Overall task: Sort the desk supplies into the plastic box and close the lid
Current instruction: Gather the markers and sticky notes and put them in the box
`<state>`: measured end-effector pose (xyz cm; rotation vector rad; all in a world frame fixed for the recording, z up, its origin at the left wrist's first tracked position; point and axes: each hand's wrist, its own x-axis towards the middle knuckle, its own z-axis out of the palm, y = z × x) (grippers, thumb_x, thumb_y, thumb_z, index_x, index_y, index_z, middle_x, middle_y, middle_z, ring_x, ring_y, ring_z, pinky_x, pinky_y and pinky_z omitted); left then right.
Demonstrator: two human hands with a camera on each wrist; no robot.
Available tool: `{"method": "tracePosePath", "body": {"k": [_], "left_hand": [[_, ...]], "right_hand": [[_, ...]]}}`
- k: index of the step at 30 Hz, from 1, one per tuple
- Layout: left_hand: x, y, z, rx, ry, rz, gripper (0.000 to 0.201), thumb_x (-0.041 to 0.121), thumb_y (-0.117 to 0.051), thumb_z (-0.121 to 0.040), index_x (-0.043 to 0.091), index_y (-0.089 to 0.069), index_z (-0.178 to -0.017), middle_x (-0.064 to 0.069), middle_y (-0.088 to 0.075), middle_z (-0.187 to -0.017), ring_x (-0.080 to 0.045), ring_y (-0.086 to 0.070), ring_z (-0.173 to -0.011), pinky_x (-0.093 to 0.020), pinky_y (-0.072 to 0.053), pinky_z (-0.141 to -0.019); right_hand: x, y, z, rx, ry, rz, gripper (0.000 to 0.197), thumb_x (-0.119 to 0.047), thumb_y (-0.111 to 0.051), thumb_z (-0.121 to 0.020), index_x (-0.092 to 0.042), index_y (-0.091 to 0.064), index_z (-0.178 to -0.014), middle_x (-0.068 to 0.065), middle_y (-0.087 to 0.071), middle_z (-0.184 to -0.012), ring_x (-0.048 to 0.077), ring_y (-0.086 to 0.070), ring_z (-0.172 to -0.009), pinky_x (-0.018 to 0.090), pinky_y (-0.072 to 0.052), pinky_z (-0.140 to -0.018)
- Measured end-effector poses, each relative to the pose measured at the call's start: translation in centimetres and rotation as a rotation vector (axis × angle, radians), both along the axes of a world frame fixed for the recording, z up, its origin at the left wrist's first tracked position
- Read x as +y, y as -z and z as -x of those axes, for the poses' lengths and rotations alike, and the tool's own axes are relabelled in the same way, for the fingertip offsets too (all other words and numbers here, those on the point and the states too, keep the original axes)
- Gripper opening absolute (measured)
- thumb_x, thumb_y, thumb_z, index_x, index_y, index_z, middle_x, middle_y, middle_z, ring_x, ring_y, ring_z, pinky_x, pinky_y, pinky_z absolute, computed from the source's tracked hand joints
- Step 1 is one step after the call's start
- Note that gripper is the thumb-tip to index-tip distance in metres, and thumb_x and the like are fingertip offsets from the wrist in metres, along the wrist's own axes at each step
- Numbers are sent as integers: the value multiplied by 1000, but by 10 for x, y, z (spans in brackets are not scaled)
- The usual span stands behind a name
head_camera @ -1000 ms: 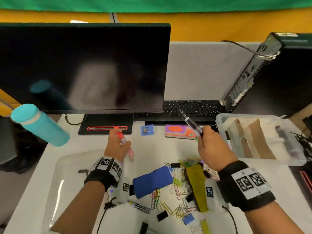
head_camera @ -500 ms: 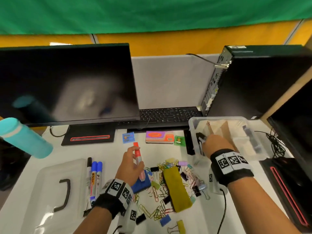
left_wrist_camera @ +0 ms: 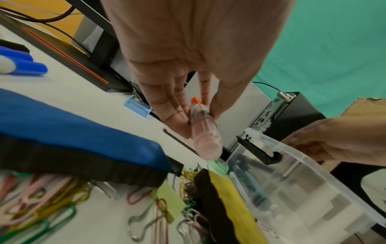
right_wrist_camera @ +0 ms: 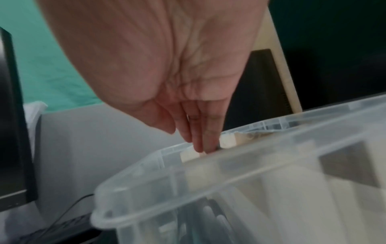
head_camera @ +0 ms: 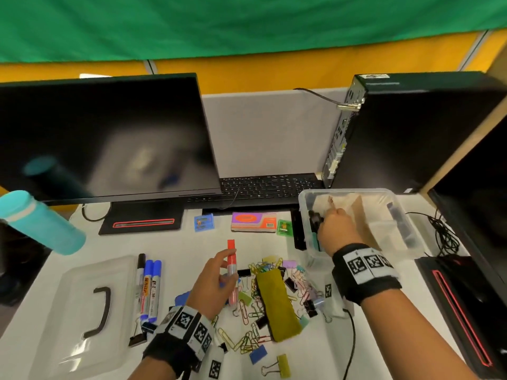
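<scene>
- Left hand (head_camera: 212, 286) pinches a red marker (head_camera: 232, 270) between thumb and fingers, held upright above the clip pile; orange-red cap up, clear end down in the left wrist view (left_wrist_camera: 203, 130).
- Right hand (head_camera: 336, 229) is over the left end of the plastic box (head_camera: 395, 212), fingers straight and pointing down inside the rim (right_wrist_camera: 200, 140). A dark pen-like thing sits right at the knuckles; can't tell if the hand grips it.
- Box is open at desk right, cardboard dividers inside, pens in the left compartment.
- Lid (head_camera: 82, 311) lies flat at desk left, dark handle up.
- Three markers (head_camera: 148, 289) lie beside the lid; one label reads "White", rest unreadable.
- Mixed paper clips and binder clips (head_camera: 255, 325) scattered mid-desk, yellow-green cloth pouch (head_camera: 277, 305) on top, blue pouch (left_wrist_camera: 73, 128) partly under the left hand.
- Sticky note pad (head_camera: 253, 221) sits by the keyboard (head_camera: 269, 185); print too small to read.
</scene>
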<state>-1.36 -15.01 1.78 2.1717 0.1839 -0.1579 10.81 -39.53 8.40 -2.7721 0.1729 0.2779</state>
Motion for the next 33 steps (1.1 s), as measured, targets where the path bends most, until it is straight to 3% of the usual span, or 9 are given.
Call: {"method": "tracePosePath", "body": {"k": [6,9,12,16,19,23,27,30,33], "left_hand": [[-31,-24,-6,-46,47,81,45,22,-56,-93,45,-44,-130,10,-54,-111,-3,-58,-72,-17,-51,-65],[-60,-48,-23,-71,95,113,44,24,-57,-92,44,-48,-131,10,-55,-111,-7,-61,-78,-18,-53,-68],[-96,-67,-48,-112,165,57,46,28,-57,-91,43,-47,-133,10,-55,-114,-6,-62,-79,-18,-53,-73],[-141,-79,-85,-175,222,-212,46,36,-55,-91,40,-44,-136,2,-56,-112,-13,-61,-91,-31,-54,-84],[-168,-73,-112,-153,319,-584,44,44,-49,-91,36,-46,-134,-4,-60,-120,-26,-52,-113,-43,-43,-98],[-191,-65,-137,-68,383,-905,34,46,-45,-90,25,-61,-112,-5,-63,-112,-29,-46,-115,-43,-33,-95],[-200,-52,-154,24,411,-1074,37,44,-41,-94,22,-61,-115,-4,-59,-122,-30,-38,-127,-44,-30,-100],[-195,-57,-159,21,480,-1001,35,39,-35,-97,26,-63,-114,-5,-57,-126,-29,-40,-125,-44,-35,-99],[-169,-74,-148,-80,397,-713,33,36,-38,-97,29,-63,-118,-5,-53,-126,-26,-49,-115,-45,-46,-94]], "right_hand": [[-59,10,39,-494,23,25,30,-12,-49,-88,-6,-56,-117,15,-58,-116,32,-48,-106,43,-42,-90],[-95,31,35,-491,146,96,43,-17,-53,-86,-4,-48,-127,18,-45,-137,37,-39,-124,50,-35,-101],[-110,51,32,-393,204,86,59,-31,-40,-88,0,-36,-139,23,-32,-148,39,-25,-138,52,-23,-113],[-113,62,29,-369,204,98,71,-38,-26,-84,5,-33,-140,23,-32,-149,37,-24,-140,47,-16,-116],[-115,63,29,-354,195,125,75,-39,-19,-82,7,-34,-139,24,-31,-149,38,-24,-140,47,-16,-116],[-114,63,30,-352,183,131,76,-40,-17,-81,6,-35,-139,24,-30,-150,38,-23,-140,47,-15,-116],[-116,63,30,-339,164,145,76,-41,-15,-82,4,-35,-140,23,-27,-151,38,-22,-141,47,-15,-117],[-117,64,30,-342,151,149,75,-41,-14,-82,3,-35,-139,23,-26,-151,38,-22,-141,48,-16,-117],[-118,65,30,-387,148,127,69,-37,-21,-82,1,-38,-137,24,-29,-150,40,-24,-139,49,-17,-116]]}}
